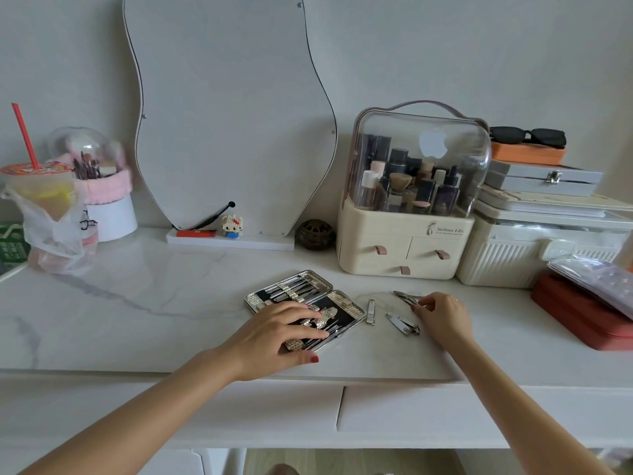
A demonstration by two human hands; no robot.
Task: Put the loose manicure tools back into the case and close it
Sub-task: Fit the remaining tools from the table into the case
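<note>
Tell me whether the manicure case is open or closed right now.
Open. The manicure case lies flat on the table, both halves spread with tools showing in their straps, and the left hand rests across the near half.

Plain pale grey wall (445, 46), white marble-veined vanity top (137, 303) lit softly and evenly, two white drawer fronts (411, 413) set beneath, wavy frameless mirror (233, 114) leaned against the wall

One open manicure case (291, 293); three loose tools at its 3 o'clock: small clipper (370, 311), large clipper (402, 324), nipper (406, 297); two hands: left hand (274, 334), right hand (442, 315).
</note>
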